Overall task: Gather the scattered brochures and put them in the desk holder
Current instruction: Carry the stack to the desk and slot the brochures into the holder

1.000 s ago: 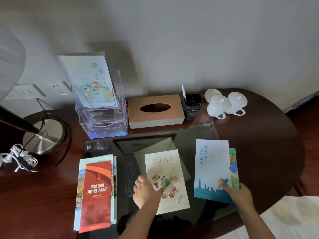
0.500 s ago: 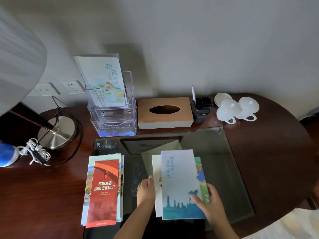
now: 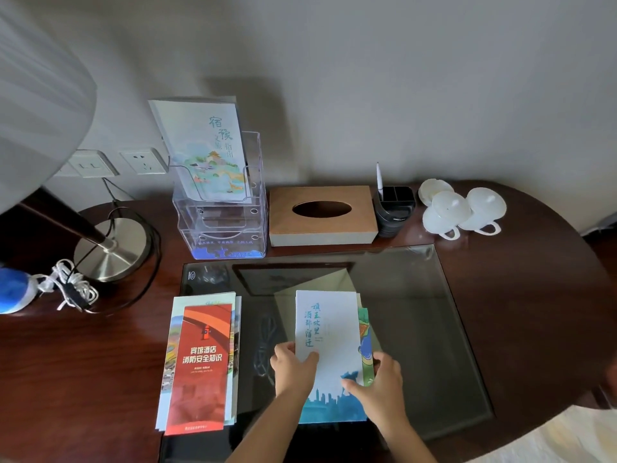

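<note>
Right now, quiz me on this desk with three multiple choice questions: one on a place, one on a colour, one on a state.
1. The black pen holder stands: A between the tissue box and the white cups; B beside the lamp; C on the glass pane.
2. The top brochure of the left stack is mainly: A green; B red; C yellow.
3. The pale brochure in the acrylic holder is: A rolled up; B lying flat; C standing on end.

Answers: 1 A, the box is on one side of it and the cups on the other. 2 B, its cover is red with white lettering. 3 C, it rises out of the holder's rear tier.
</note>
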